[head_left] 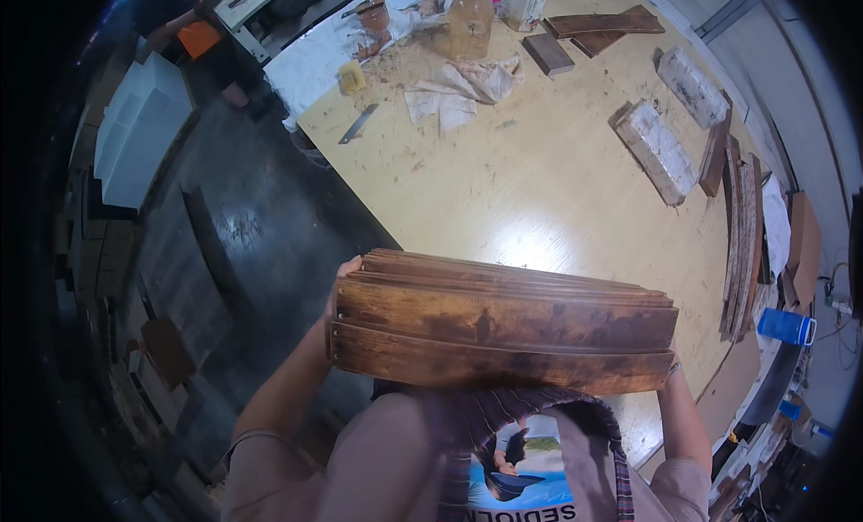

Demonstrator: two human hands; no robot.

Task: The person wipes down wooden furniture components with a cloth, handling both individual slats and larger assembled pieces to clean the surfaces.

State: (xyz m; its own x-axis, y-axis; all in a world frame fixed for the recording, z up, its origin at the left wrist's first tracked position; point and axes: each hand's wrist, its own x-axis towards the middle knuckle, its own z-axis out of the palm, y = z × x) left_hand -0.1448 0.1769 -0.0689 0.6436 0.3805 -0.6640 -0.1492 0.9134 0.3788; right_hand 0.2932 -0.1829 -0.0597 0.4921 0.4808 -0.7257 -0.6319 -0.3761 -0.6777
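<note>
A stack of several brown-stained, slightly curved wooden slats is held up in front of my body, over the near edge of the table. My left hand is closed around the stack's left end; some fingers show at its upper corner and the rest are behind the wood. At the lower right corner my right hand grips the other end, mostly hidden by the slats. Small holes show along the left end of the lower slats.
The pale, stained tabletop bears a crumpled cloth, a scraper blade, a jar and two wrapped blocks. Curved slats lie along its right side. Another person stands far left.
</note>
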